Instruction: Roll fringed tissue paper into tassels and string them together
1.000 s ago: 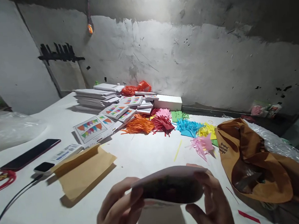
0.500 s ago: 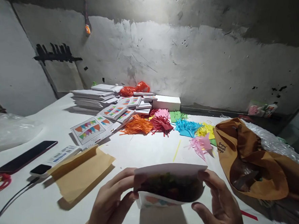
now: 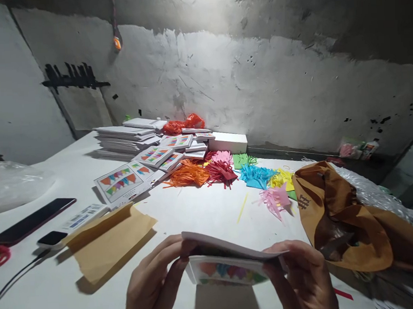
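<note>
Between my two hands is a white paper box [image 3: 231, 270] printed with coloured bunting, its mouth facing away from me and its upper panel tilted over the opening. My left hand [image 3: 154, 274] pinches the box's left end between thumb and fingers. At the right end, my right hand [image 3: 301, 274] pinches it with the thumb below and the fingers on the upper panel. Whatever lies inside the box is hidden in shadow. A brown paper envelope [image 3: 110, 244] lies on the white table [image 3: 203, 210] beyond my left hand.
Fringed paper bundles in orange [image 3: 186, 174], blue [image 3: 257, 175] and pink [image 3: 275, 200] lie ahead. Behind them rise a stack of flat white boxes [image 3: 121, 141] and printed boxes [image 3: 154, 155]. A phone [image 3: 33, 220] lies left; a brown cloth bag [image 3: 321, 203] sits right.
The box's upper panel has come down at the right, narrowing the opening. My right thumb and fingers have closed on the box's right end. My left hand keeps its grip.
</note>
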### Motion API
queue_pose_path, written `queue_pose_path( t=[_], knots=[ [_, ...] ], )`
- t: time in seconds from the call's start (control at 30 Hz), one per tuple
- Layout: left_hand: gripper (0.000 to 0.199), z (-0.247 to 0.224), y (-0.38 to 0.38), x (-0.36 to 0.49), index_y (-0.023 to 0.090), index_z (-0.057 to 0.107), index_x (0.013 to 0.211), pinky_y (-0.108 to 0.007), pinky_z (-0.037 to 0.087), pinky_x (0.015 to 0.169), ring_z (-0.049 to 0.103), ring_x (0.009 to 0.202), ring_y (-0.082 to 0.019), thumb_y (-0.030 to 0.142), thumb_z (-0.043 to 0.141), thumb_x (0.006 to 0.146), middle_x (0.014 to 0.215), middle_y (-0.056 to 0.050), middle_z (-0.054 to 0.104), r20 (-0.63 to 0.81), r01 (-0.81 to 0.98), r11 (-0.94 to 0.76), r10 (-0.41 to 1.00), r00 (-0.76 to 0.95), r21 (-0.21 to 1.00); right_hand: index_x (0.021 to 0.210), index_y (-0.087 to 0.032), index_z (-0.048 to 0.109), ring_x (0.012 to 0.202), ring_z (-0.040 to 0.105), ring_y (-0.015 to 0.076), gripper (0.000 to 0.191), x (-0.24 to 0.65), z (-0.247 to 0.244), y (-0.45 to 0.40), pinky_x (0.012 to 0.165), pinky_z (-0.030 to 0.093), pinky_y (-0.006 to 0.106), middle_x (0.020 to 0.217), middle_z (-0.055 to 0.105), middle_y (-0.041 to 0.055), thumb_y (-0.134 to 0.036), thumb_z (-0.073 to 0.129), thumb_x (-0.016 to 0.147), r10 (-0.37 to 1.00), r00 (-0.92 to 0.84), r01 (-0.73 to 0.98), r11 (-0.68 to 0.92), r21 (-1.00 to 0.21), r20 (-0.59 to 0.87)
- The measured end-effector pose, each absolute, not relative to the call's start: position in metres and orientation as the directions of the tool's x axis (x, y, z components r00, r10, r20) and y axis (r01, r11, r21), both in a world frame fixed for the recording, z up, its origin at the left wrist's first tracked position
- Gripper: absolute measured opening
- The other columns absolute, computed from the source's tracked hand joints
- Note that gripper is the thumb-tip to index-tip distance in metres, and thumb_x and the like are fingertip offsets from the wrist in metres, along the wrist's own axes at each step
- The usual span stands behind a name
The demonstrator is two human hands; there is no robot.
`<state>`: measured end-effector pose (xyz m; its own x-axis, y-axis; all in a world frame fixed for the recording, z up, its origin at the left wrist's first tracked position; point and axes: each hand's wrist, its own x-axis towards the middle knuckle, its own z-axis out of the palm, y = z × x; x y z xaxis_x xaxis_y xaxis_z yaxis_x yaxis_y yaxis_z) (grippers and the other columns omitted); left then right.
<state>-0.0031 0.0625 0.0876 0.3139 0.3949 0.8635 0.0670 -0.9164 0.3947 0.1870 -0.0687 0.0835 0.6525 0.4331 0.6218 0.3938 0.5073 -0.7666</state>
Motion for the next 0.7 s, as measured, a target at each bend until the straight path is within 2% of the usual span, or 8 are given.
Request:
queue_pose_path(
  t=[0.17,0.3,0.4,0.47,0.7],
  knots=[
    [0.025,0.078,0.059,0.005,0.024,0.066,0.115,-0.021,0.060,0.076,0.070,0.091,-0.016,0.012,0.053,0.096,0.105,-0.005,0.072,0.868,0.004,-0.894,0.435,0.239,0.447,0.112,-0.028,0.061,0.075,0.067,0.0111,0.031,0.192,0.086,-0.066,0.070,0.055,0.020,0.085,0.068,-0.0024,-0.038,0.076,0.087,0.465,0.668,0.330,0.516,-0.791,0.582],
    [0.027,0.080,0.061,0.008,0.024,0.066,0.115,-0.023,0.059,0.078,0.069,0.094,-0.017,0.010,0.053,0.096,0.107,-0.005,0.071,0.868,0.009,-0.896,0.433,0.242,0.444,0.111,-0.028,0.059,0.077,0.069,0.0127,0.030,0.203,0.080,-0.063,0.069,0.058,0.022,0.091,0.070,-0.0003,-0.029,0.076,0.086,0.423,0.641,0.356,0.575,-0.736,0.640],
    [0.029,0.086,0.065,0.008,0.023,0.066,0.115,-0.022,0.057,0.079,0.067,0.100,-0.018,0.007,0.052,0.095,0.110,-0.006,0.068,0.872,0.030,-0.905,0.416,0.258,0.424,0.107,-0.027,0.060,0.088,0.071,0.0158,0.024,0.214,0.077,-0.060,0.069,0.060,0.023,0.096,0.072,0.0025,-0.017,0.071,0.088,0.370,0.501,0.456,0.655,-0.603,0.782],
    [0.031,0.090,0.067,0.006,0.023,0.066,0.115,-0.022,0.057,0.079,0.067,0.100,-0.018,0.006,0.052,0.095,0.111,-0.006,0.068,0.875,0.036,-0.914,0.397,0.278,0.404,0.106,-0.026,0.063,0.090,0.070,0.0166,0.023,0.221,0.077,-0.060,0.067,0.060,0.023,0.096,0.071,0.0042,-0.011,0.068,0.089,0.364,0.401,0.533,0.654,-0.538,0.840],
    [0.027,0.107,0.072,-0.005,0.021,0.064,0.112,-0.018,0.058,0.080,0.070,0.094,-0.015,0.005,0.054,0.092,0.109,-0.006,0.068,0.860,0.099,-0.951,0.307,0.407,0.293,0.109,-0.022,0.066,0.091,0.068,0.0154,0.025,0.238,0.087,-0.067,0.068,0.059,0.021,0.100,0.068,0.0053,-0.007,0.064,0.089,0.422,0.213,0.623,0.636,-0.456,0.881]
  ],
)
